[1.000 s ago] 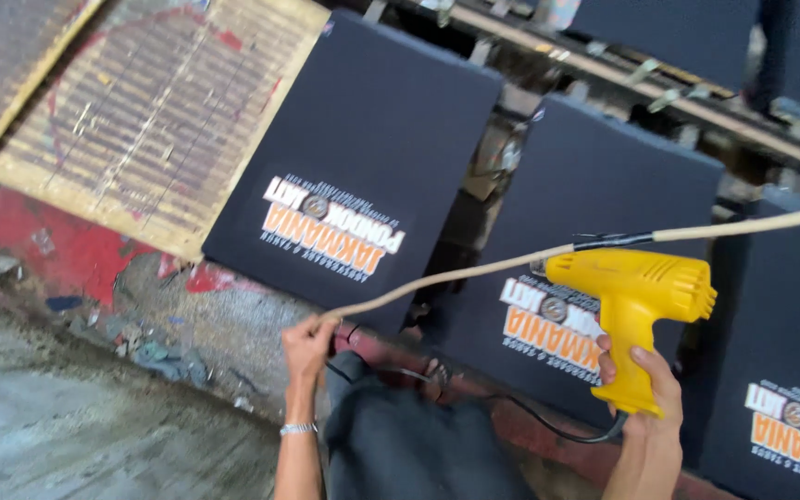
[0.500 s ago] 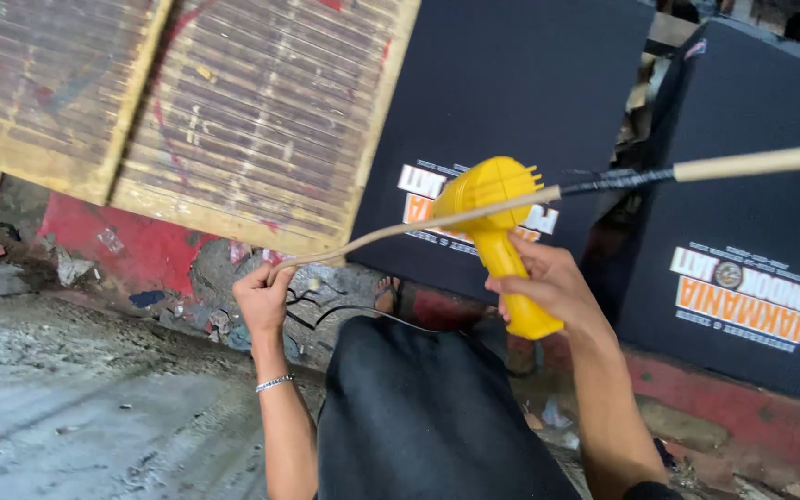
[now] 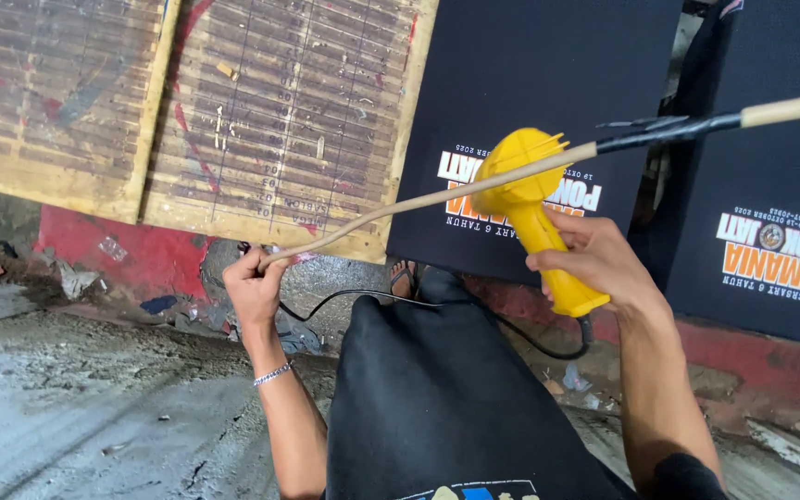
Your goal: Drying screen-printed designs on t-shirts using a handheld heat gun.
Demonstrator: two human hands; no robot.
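Yellow heat gun [image 3: 530, 208] gripped in right hand [image 3: 594, 259], thin stick [image 3: 418, 199] clenched in left hand [image 3: 254, 287], black boards [image 3: 530, 65] behind.

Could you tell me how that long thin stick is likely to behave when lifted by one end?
The stick probably flexes, since it looks slender and slightly bowed. It seems light: the left hand grips just its end.

Rough grey concrete floor [image 3: 67, 417] near left. Worn wooden slatted frames [image 3: 280, 120] lean far left; black printed panels [image 3: 548, 83] far right. Red-painted ledge [image 3: 770, 370] below.
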